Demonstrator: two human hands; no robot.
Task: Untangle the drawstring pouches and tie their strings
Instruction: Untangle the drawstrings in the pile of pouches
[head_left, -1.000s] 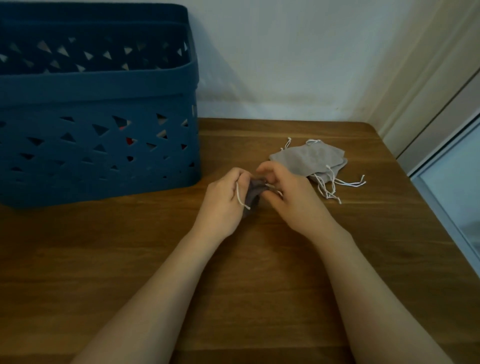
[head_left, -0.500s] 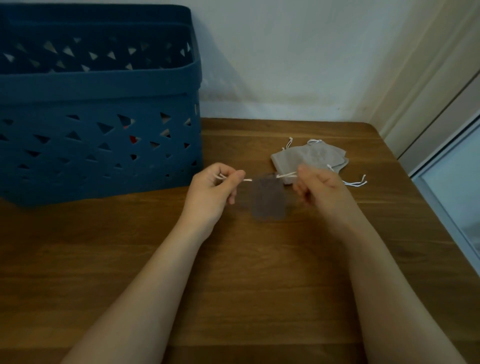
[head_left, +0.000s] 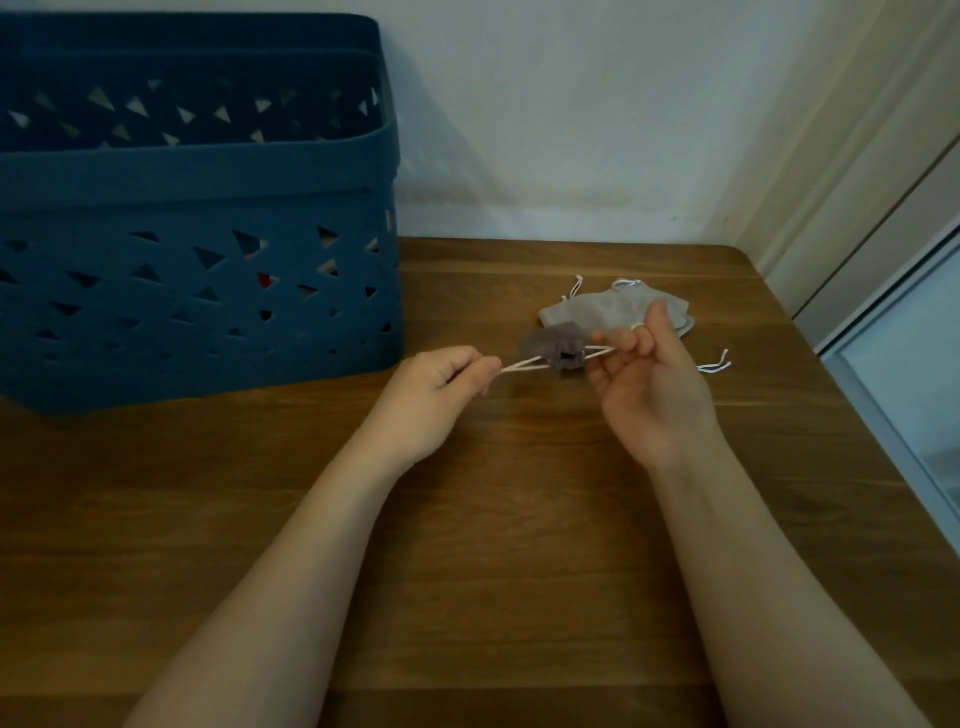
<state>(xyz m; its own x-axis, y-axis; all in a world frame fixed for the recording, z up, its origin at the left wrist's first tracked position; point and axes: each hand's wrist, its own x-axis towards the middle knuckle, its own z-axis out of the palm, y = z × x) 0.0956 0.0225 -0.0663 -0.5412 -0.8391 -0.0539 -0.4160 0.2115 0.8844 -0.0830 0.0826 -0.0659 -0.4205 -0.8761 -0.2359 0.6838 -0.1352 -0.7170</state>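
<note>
The left hand (head_left: 434, 395) pinches one white drawstring (head_left: 522, 365) between thumb and forefinger, while the right hand (head_left: 652, 387) pinches the other, its remaining fingers loosely fanned. A small brown pouch (head_left: 712, 347) hangs bunched between them above the wooden table (head_left: 519, 519), just before the grey pouches (head_left: 597, 312) lying there beside a blue basket (head_left: 197, 218).

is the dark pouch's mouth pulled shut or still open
Nearly shut: the dark pouch is bunched, its strings pulled taut between left hand and right hand; a small dark gap remains.

A wooden table (head_left: 467, 545) is standing against a white wall (head_left: 571, 104). A glazed door (head_left: 904, 374) is adjoining at right. Dim light is falling throughout.
</note>
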